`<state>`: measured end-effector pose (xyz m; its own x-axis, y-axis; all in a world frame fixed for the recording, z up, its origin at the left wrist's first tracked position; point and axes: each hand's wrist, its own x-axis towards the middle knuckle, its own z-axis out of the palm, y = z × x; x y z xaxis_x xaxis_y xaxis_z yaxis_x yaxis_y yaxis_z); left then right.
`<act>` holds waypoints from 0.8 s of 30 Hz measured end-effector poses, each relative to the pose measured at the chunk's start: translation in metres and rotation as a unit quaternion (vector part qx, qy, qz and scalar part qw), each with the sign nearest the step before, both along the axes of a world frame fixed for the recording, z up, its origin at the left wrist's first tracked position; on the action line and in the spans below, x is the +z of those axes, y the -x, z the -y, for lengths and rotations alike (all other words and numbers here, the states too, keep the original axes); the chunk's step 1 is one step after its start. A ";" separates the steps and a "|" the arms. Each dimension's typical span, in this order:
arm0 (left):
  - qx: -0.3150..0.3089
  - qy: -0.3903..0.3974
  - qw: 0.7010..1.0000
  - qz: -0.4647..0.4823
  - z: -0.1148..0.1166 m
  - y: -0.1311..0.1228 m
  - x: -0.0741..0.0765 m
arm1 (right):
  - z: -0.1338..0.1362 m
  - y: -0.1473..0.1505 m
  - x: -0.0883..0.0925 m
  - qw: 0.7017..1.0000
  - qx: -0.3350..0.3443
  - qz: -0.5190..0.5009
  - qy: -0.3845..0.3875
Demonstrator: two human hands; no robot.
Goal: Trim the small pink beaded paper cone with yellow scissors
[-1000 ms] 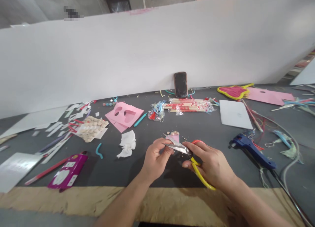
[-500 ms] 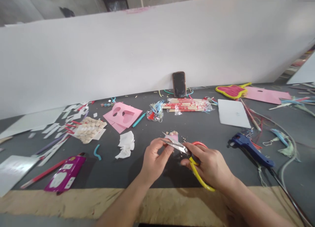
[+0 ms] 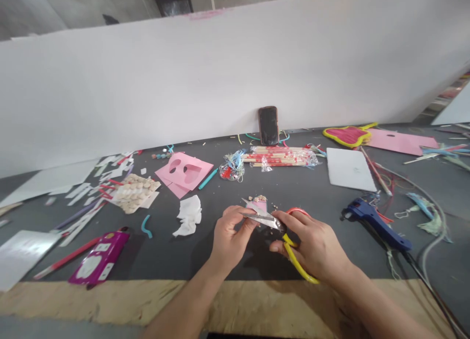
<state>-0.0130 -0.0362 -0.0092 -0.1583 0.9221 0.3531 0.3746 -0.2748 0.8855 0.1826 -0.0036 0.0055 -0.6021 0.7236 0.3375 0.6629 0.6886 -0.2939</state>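
Observation:
My right hand (image 3: 316,241) grips a pair of scissors (image 3: 267,220) with one yellow and one red handle. The blades are parted and point left, toward my other hand. My left hand (image 3: 232,238) is closed, thumb and fingers pinched close to the blades. What lies between those fingertips is too small and covered to make out. Just beyond the blades a small pink piece (image 3: 261,205) lies on the dark table, with small beige bits (image 3: 260,198) along its far edge. More loose bits are scattered to its right, partly behind the scissors.
A blue glue gun (image 3: 378,224) with a cable lies at right, near a white board (image 3: 350,169). Crumpled white tissue (image 3: 189,215), pink cut-out card (image 3: 183,172) and a purple packet (image 3: 99,257) lie left. A phone (image 3: 268,125) leans on the white partition behind wrapped sticks (image 3: 282,157).
The scissor blades appear slightly wider apart, and the view has shifted a little. Both hands stay in nearly the same place.

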 end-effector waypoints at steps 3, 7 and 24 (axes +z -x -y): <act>-0.002 -0.001 1.000 -0.012 -0.001 0.000 0.001 | -0.001 0.000 -0.004 1.000 0.008 -0.013 0.007; -0.004 0.009 1.000 -0.014 0.000 0.000 0.001 | 0.002 -0.001 -0.003 1.000 0.008 -0.005 0.009; 0.033 0.025 0.999 -0.027 0.002 -0.002 0.003 | -0.001 0.000 0.001 1.000 0.000 0.000 0.009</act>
<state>-0.0111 -0.0382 -0.0066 -0.2016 0.9266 0.3174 0.4389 -0.2042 0.8750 0.1830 -0.0027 0.0065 -0.6019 0.7297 0.3245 0.6626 0.6831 -0.3070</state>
